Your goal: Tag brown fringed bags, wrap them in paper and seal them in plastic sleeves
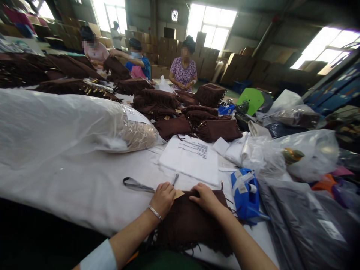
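A dark brown fringed bag [194, 225] lies flat on the white-covered table [84, 187] in front of me. At its upper left corner my left hand [164, 197] is closed, fingers bent down beside a small tan tag [179, 194]; what it pinches is too small to make out. A grey strap loop [137, 185] sticks out to the left of that hand. My right hand [206, 198] rests on the bag's upper right part, fingers apart. A stack of printed white plastic bags [189, 159] lies just beyond.
A blue tape dispenser [246, 195] stands right of the bag, beside grey wrapped fabric [306, 225]. A big clear plastic sack [70, 123] fills the left. Brown fringed bags [219, 129] are piled ahead, with several people behind them.
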The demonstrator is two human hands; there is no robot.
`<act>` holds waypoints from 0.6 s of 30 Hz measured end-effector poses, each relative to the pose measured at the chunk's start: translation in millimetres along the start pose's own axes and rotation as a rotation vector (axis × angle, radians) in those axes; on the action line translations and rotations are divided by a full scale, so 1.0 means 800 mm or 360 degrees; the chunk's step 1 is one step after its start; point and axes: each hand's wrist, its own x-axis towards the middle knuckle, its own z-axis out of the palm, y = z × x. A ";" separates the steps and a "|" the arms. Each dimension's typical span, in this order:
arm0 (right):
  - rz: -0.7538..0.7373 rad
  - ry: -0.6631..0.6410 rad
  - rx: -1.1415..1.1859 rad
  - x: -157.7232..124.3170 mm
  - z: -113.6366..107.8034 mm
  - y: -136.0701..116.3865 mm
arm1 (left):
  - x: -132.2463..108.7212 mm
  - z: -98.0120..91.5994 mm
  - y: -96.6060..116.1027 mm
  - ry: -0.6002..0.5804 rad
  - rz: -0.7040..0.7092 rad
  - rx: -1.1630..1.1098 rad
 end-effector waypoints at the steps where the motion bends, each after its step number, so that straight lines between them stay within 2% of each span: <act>1: 0.0004 -0.0019 0.0017 -0.001 -0.002 0.003 | -0.005 -0.005 -0.004 0.0025 0.0005 -0.0020; 3: -0.0002 -0.0069 0.0060 -0.003 -0.011 0.008 | -0.024 -0.023 -0.016 0.0128 -0.0103 -0.0127; 4: -0.0016 -0.0101 0.0084 -0.004 -0.015 0.010 | -0.037 -0.033 -0.022 0.0166 -0.0247 -0.0265; 8: -0.0120 -0.0215 0.0147 -0.007 -0.036 0.002 | -0.092 -0.061 -0.042 0.0211 -0.1195 -0.1352; 10: -0.0175 -0.0182 0.0168 -0.013 -0.051 -0.010 | -0.106 -0.063 -0.047 0.0225 -0.1485 -0.1699; 11: -0.0201 -0.0135 0.0177 -0.017 -0.061 -0.017 | -0.106 -0.062 -0.048 0.0242 -0.1539 -0.1796; 13: -0.0262 0.0009 0.0169 -0.027 -0.085 -0.035 | -0.090 -0.064 -0.050 0.0284 -0.1490 -0.1943; 16: -0.0437 0.0299 -0.0018 -0.043 -0.119 -0.064 | -0.039 -0.077 -0.054 0.0427 -0.1203 -0.2142; 18: -0.0577 0.0500 -0.0246 -0.052 -0.127 -0.080 | -0.006 -0.089 -0.056 0.0503 -0.1042 -0.2172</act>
